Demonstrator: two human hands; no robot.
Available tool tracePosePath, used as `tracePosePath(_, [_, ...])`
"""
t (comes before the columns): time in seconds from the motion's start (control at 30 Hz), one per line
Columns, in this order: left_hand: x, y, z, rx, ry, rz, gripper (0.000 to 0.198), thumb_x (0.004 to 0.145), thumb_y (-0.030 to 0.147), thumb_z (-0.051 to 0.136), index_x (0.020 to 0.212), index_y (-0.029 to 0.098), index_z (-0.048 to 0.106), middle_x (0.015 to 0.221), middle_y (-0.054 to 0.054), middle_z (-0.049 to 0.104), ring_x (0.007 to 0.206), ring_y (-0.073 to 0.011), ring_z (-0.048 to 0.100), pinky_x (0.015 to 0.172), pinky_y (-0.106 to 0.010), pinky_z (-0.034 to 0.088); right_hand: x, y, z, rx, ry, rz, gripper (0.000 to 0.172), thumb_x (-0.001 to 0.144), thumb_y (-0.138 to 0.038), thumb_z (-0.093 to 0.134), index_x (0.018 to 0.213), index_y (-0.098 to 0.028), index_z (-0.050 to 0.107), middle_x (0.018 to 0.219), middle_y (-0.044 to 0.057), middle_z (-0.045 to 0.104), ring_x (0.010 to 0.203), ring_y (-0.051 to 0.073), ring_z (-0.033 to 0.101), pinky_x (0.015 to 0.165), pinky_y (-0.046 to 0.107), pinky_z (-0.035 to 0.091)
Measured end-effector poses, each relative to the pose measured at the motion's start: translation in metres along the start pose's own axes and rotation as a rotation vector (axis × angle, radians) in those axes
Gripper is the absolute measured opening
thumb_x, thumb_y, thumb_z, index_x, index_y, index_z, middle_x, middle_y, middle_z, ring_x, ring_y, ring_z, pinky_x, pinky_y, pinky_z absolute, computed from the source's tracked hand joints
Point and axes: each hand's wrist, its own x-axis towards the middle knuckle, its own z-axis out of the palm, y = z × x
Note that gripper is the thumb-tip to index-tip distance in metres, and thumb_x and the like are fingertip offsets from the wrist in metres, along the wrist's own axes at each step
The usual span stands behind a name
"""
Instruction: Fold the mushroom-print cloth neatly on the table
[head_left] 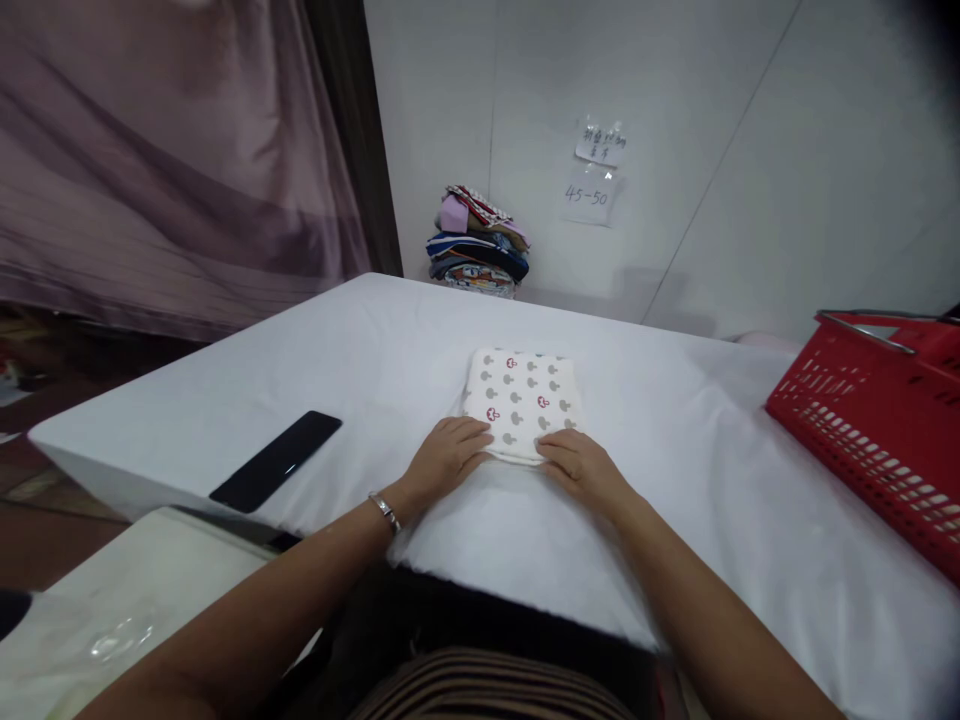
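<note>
A folded white cloth (525, 395) printed with grey and red mushroom shapes lies flat on the white-covered table (645, 400). At its near left corner, my left hand (448, 453) has its fingers over the top and its thumb at the front edge. My right hand (585, 465) grips the near right corner in the same way. Both hands are closed on the cloth, and its front edge shows a few layers between them. A silver bracelet (385, 510) circles my left wrist.
To the left, a black phone (277, 462) rests near the table's edge. The red plastic basket (877, 420) stands on the right. Beyond the far edge is a stack of folded fabrics (480, 245) against the wall, with paper signs (592, 195) above. A pink curtain (172, 150) hangs at the left.
</note>
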Motion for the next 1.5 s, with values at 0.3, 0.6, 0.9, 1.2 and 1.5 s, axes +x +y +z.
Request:
tracePosePath(0.3, [0.001, 0.003, 0.000, 0.008, 0.128, 0.031, 0.022, 0.091, 0.026, 0.045, 0.103, 0.019, 0.062, 0.102, -0.003, 0.065, 0.098, -0.0173, 0.055, 0.083, -0.033, 0.044, 0.001, 0.000, 0.002, -0.048, 0.011, -0.046, 0.029, 0.090, -0.035, 0.045, 0.111, -0.023, 0.060, 0.109, 0.008, 0.063, 0.097, 0.021, 0.056, 0.079, 0.039, 0.047])
tracePosePath(0.6, [0.003, 0.007, 0.000, 0.110, 0.090, 0.084, 0.020, 0.091, 0.025, 0.045, 0.099, 0.020, 0.062, 0.098, -0.004, 0.066, 0.094, -0.0174, 0.057, 0.079, -0.033, 0.044, -0.001, 0.005, 0.012, -0.214, 0.207, -0.015, 0.023, 0.090, -0.021, 0.045, 0.104, -0.021, 0.064, 0.098, 0.007, 0.068, 0.090, 0.019, 0.059, 0.073, 0.033, 0.046])
tracePosePath(0.9, [0.002, 0.004, 0.001, 0.179, 0.155, 0.101, 0.018, 0.089, 0.018, 0.044, 0.099, 0.019, 0.059, 0.098, -0.002, 0.065, 0.090, -0.0159, 0.058, 0.074, -0.028, 0.047, -0.001, 0.004, 0.008, -0.171, 0.093, -0.067, 0.027, 0.091, -0.023, 0.042, 0.110, -0.024, 0.062, 0.101, 0.005, 0.066, 0.089, 0.018, 0.058, 0.073, 0.032, 0.046])
tracePosePath(1.2, [0.001, 0.008, 0.001, 0.186, 0.116, 0.023, 0.015, 0.087, 0.017, 0.041, 0.081, 0.018, 0.055, 0.091, -0.004, 0.060, 0.081, -0.0149, 0.056, 0.070, -0.027, 0.046, 0.001, -0.002, 0.015, -0.263, 0.177, -0.037, 0.024, 0.089, -0.014, 0.044, 0.101, -0.020, 0.064, 0.097, 0.005, 0.067, 0.085, 0.018, 0.057, 0.070, 0.030, 0.045])
tracePosePath(1.5, [-0.003, 0.004, 0.003, 0.218, 0.104, 0.201, 0.025, 0.087, 0.009, 0.038, 0.089, 0.017, 0.061, 0.109, -0.006, 0.059, 0.101, -0.0176, 0.053, 0.085, -0.032, 0.045, -0.001, 0.000, 0.016, -0.255, 0.129, -0.026, 0.024, 0.089, -0.015, 0.045, 0.103, -0.022, 0.064, 0.094, 0.005, 0.067, 0.083, 0.017, 0.057, 0.067, 0.029, 0.044])
